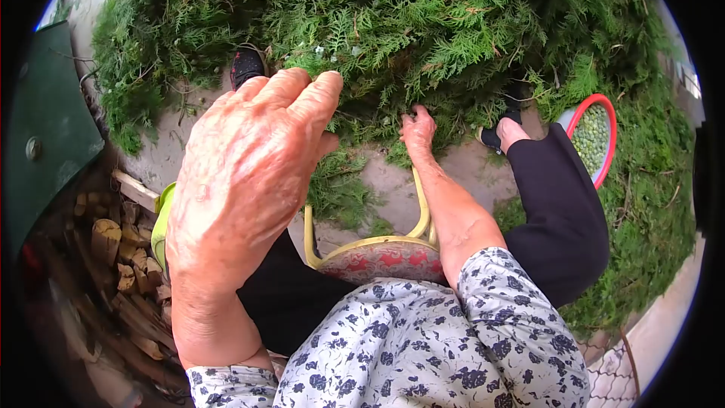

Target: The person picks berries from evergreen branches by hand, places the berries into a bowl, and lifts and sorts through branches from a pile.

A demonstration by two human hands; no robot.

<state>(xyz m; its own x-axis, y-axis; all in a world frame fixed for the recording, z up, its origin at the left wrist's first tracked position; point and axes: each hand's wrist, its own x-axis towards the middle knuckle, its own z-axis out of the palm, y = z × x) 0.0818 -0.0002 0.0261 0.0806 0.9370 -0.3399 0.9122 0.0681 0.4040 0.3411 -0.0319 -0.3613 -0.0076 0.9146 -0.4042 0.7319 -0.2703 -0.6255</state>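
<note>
My left hand (245, 162) is raised close to the camera, back of the hand towards me, with its fingers curled together. Whatever those fingers hold, if anything, is hidden behind them. Farther down, my right hand (419, 132) is at the near edge of a big heap of green cypress branches (408, 38). Its fingers are bent in a closed grip against the foliage, and what is between them is too small to make out. Small pale cones show among the sprigs past my left fingertips.
A red-rimmed basin (594, 140) of small green cones stands at the right, beside my knee. Between my legs is a yellow-framed chair (377, 253) with a red patterned seat. Split firewood (124, 264) lies at the left, below a dark green panel (45, 128). Loose sprigs litter the concrete.
</note>
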